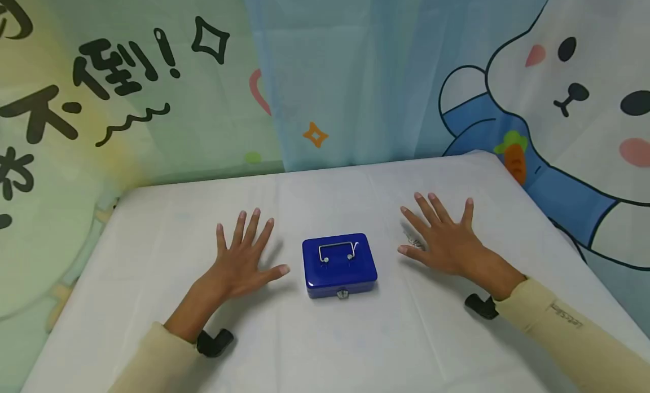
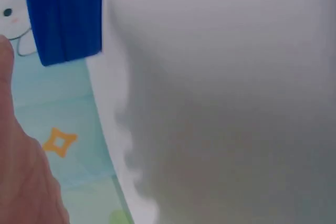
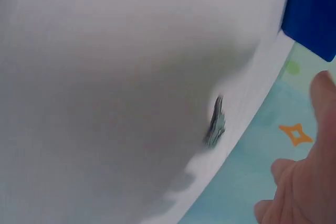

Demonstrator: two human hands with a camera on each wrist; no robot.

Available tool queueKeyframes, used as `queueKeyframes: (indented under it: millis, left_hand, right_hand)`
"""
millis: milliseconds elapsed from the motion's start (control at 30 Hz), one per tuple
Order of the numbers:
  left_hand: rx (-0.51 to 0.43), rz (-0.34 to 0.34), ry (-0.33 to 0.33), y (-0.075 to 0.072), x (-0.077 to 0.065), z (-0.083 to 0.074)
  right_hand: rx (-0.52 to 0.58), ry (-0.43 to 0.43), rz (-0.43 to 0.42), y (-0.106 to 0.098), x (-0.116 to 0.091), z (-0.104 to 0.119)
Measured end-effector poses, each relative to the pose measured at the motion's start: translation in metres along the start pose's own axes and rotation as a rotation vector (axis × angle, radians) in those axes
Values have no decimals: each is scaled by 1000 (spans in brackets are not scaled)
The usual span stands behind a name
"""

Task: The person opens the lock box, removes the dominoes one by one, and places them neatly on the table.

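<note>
A small blue metal cash box (image 1: 339, 269) sits on the white table with its lid down. It has a thin wire handle (image 1: 337, 252) on top and a silver latch (image 1: 342, 294) at the front. To its left is my left hand (image 1: 244, 266), fingers spread and holding nothing. My right hand (image 1: 447, 241) is spread in the same way on the other side, also holding nothing. A small silvery metal piece (image 1: 414, 242) lies beside and partly behind the right hand's thumb and palm; the right wrist view shows this slim metal piece (image 3: 216, 123) on the cloth.
White cloth covers the table (image 1: 325, 348). Behind it hangs a printed curtain (image 1: 345, 88) with lettering and a cartoon animal. A black wrist strap mount (image 1: 215, 343) is on the left wrist, and another mount (image 1: 481, 307) on the right.
</note>
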State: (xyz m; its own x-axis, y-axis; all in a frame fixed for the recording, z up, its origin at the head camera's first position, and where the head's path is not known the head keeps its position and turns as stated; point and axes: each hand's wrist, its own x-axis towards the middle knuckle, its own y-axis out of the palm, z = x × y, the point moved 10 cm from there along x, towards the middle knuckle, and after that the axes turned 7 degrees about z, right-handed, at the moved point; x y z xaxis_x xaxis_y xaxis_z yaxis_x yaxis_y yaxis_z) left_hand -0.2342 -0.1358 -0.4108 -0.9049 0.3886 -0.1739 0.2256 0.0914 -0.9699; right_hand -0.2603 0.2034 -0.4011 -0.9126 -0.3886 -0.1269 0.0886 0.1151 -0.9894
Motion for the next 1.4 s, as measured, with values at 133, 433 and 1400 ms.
queueKeyframes:
  millis: [133,433,1400]
  left_hand:
    - [-151,21,112,0,4,-22]
    - [-398,118,279,14,10,-65]
    - [-401,140,277,20,24,-77]
  right_hand:
    - [72,15,41,3,2,0]
    - [118,38,42,8,3,-1]
    - [169,-73,-68,-8,17,22]
